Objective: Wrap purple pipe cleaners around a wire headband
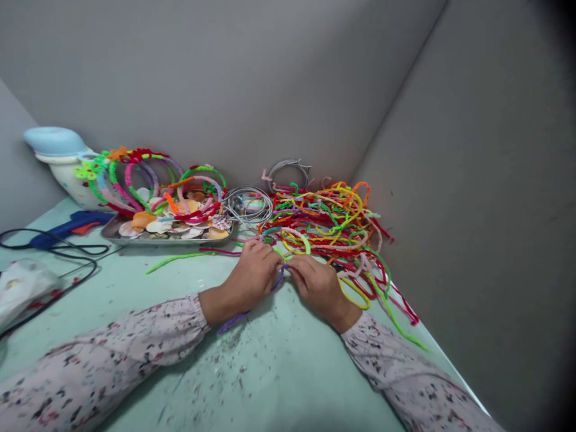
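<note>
My left hand [255, 271] and my right hand [318, 289] meet at the fingertips over the table, both closed in a pinch. Between them is a purple pipe cleaner [278, 279]; its tail comes out below my left wrist. Just beyond the fingers curves a headband [307, 241] wrapped in teal, pink and green, its lower part hidden by my hands. The fingertips cover the exact spot where purple meets the band. A loose green pipe cleaner [173, 259] lies to the left of my left hand.
A tangled heap of coloured pipe cleaners [333, 216] spreads behind my right hand to the table edge. Farther left stand a metal tray [180, 241] of shells and wrapped headbands, coiled wire [252, 204], a blue glue gun [67, 228] with its black cord, and a white container [74, 180].
</note>
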A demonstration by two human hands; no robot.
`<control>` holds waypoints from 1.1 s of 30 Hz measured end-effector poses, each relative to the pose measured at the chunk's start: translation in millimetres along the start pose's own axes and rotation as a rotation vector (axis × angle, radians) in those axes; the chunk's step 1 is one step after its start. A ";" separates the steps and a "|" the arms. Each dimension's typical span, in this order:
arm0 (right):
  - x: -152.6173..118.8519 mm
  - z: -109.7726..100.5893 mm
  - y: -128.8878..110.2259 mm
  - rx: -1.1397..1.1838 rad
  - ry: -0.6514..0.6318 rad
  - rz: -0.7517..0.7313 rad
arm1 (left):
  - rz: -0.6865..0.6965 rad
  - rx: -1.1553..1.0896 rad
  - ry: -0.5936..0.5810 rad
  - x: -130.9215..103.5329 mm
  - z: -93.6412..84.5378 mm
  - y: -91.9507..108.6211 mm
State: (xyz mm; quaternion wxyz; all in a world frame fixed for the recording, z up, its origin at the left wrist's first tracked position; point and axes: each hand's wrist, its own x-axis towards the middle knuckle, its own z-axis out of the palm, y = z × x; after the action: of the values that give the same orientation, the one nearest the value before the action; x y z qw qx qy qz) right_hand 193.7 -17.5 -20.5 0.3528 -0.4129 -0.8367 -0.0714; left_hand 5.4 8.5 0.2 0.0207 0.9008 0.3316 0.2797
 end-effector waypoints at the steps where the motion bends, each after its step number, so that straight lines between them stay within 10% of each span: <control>1: -0.3 0.3 0.7 0.005 -0.003 0.002 | -0.012 -0.017 -0.011 -0.2 0.6 -0.3; 33: 2.5 0.1 3.0 0.150 -0.036 0.063 | -0.026 -0.136 -0.012 0.0 14.2 -14.4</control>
State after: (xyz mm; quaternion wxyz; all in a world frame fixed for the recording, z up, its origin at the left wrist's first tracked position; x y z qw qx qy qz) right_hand 194.8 -13.9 -19.5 0.3695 -0.4128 -0.8324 0.0100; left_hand 4.3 21.9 -15.0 0.0872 0.8945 0.3234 0.2961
